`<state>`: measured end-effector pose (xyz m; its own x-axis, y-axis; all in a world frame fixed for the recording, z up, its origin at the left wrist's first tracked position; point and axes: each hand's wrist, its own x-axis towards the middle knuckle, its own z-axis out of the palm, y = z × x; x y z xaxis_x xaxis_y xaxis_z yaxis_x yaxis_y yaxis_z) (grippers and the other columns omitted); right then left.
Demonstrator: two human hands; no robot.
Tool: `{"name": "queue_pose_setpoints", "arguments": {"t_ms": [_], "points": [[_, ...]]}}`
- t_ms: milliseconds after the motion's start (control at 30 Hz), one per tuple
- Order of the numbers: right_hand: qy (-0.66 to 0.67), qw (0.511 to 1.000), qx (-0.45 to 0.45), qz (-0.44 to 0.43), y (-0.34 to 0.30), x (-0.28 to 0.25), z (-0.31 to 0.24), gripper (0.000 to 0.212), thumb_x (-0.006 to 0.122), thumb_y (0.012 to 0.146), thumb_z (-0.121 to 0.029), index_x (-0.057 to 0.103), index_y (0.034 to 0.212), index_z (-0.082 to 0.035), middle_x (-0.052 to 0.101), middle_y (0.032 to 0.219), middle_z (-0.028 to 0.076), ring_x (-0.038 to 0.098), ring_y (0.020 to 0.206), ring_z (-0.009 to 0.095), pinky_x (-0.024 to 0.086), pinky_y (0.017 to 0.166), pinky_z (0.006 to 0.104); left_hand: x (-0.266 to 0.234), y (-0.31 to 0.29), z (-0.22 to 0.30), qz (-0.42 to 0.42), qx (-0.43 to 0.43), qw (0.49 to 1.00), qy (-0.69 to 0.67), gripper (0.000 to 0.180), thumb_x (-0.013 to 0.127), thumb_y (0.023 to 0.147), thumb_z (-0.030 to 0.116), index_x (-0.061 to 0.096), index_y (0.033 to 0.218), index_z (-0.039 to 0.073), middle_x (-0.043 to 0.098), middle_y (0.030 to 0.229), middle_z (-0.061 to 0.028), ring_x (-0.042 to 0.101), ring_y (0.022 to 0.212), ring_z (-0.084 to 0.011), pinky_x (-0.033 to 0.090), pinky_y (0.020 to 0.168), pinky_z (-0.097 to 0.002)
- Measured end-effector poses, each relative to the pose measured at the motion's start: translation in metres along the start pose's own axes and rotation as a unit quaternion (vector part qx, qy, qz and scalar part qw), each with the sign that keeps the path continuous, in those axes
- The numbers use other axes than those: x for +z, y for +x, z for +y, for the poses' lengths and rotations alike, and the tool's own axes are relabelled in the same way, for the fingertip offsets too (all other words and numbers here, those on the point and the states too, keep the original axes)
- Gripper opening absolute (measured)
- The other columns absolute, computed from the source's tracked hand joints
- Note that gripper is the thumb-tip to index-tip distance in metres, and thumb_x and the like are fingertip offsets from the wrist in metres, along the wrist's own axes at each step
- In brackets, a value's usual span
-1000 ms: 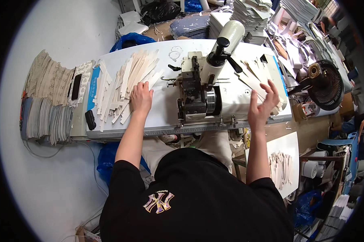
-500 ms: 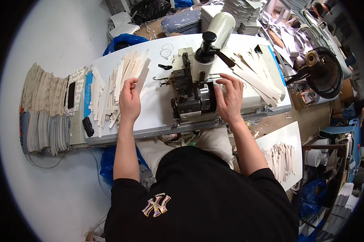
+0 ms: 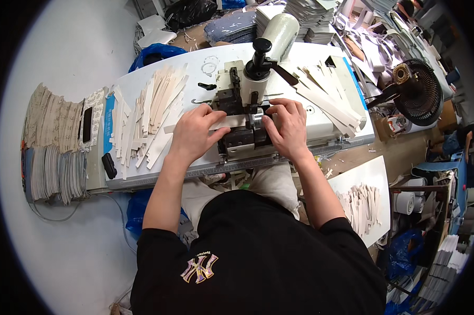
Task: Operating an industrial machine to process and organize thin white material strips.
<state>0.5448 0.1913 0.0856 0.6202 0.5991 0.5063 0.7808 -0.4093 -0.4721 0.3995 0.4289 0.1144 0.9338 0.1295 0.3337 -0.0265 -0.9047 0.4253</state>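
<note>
A bench machine (image 3: 239, 139) with a black and metal front stands before me, its lever-topped column rising behind. My left hand (image 3: 195, 131) pinches a long pale strip (image 3: 227, 122) between thumb and fingers. The strip lies level, its right end at the machine's metal wheel (image 3: 256, 119) and its left end sticking out beyond my hand. Just right of the wheel, my right hand (image 3: 287, 128) is open, thumb and fingers apart and curved over the dark roller area. Whether its fingertips touch the machine I cannot tell.
Loose pale strips (image 3: 161, 100) lie left of the machine, more strips (image 3: 329, 102) right of it. A white board (image 3: 352, 181) at lower right bears another pile. Stacked sheets and a phone (image 3: 87, 124) sit at far left. A black fan (image 3: 418, 86) stands at right.
My left hand has moved right from the strip pile to the machine, bringing a strip to the wheel. My right hand has shifted slightly left, its fingers more curled.
</note>
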Motion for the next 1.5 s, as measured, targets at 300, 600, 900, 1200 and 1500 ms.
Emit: {"name": "queue_pose_setpoints", "arguments": {"t_ms": [300, 600, 900, 1200, 1500], "points": [[0.016, 0.998, 0.048, 0.040, 0.001, -0.005, 0.000, 0.019, 0.073, 0.101, -0.021, 0.071, 0.111, -0.005, 0.067, 0.125, 0.009, 0.055, 0.119, 0.031, 0.041, 0.108, 0.0429, 0.025, 0.012, 0.011, 0.025, 0.019, 0.999, -0.015, 0.035, 0.090, 0.084, 0.025, 0.080, 0.112, 0.007, 0.068, 0.098, -0.0079, 0.069, 0.090, -0.0312, 0.055, 0.082, -0.0440], [0.060, 0.967, 0.155, 0.196, -0.020, -0.067, 0.039, 0.014, 0.069, 0.105, -0.013, 0.069, 0.113, -0.002, 0.064, 0.129, 0.008, 0.055, 0.115, 0.029, 0.043, 0.102, 0.0412, 0.035, -0.002, 0.010, 0.093, -0.018, 0.993, -0.068, 0.028, 0.087, 0.088, 0.016, 0.079, 0.111, 0.001, 0.070, 0.101, -0.0103, 0.070, 0.087, -0.0272, 0.057, 0.077, -0.0396], [-0.084, 0.894, 0.334, 0.287, -0.031, -0.078, 0.076, 0.025, 0.065, 0.107, -0.021, 0.069, 0.123, -0.002, 0.053, 0.153, 0.007, 0.043, 0.136, 0.030, 0.032, 0.118, 0.0450, 0.035, -0.046, -0.083, 0.111, -0.221, 0.969, -0.007, 0.032, 0.077, 0.098, 0.027, 0.074, 0.124, 0.009, 0.068, 0.109, -0.0118, 0.067, 0.102, -0.0336, 0.055, 0.089, -0.0454], [-0.158, 0.950, 0.167, 0.210, -0.030, -0.071, 0.055, 0.035, 0.068, 0.103, -0.029, 0.069, 0.132, -0.008, 0.054, 0.158, 0.008, 0.040, 0.148, 0.032, 0.029, 0.124, 0.0465, 0.059, -0.096, -0.137, 0.064, -0.257, 0.941, 0.213, 0.036, 0.076, 0.097, 0.023, 0.071, 0.129, 0.005, 0.067, 0.121, -0.0160, 0.064, 0.117, -0.0368, 0.053, 0.100, -0.0476], [-0.163, 0.977, 0.133, -0.023, -0.005, -0.028, 0.044, 0.051, 0.070, 0.102, -0.037, 0.063, 0.142, -0.007, 0.056, 0.157, 0.015, 0.044, 0.147, 0.035, 0.033, 0.122, 0.0510, 0.048, -0.088, -0.140, 0.025, -0.278, 0.941, 0.189, 0.026, 0.071, 0.100, 0.020, 0.074, 0.120, 0.003, 0.073, 0.105, -0.0170, 0.070, 0.103, -0.0388, 0.056, 0.090, -0.0500]]}}
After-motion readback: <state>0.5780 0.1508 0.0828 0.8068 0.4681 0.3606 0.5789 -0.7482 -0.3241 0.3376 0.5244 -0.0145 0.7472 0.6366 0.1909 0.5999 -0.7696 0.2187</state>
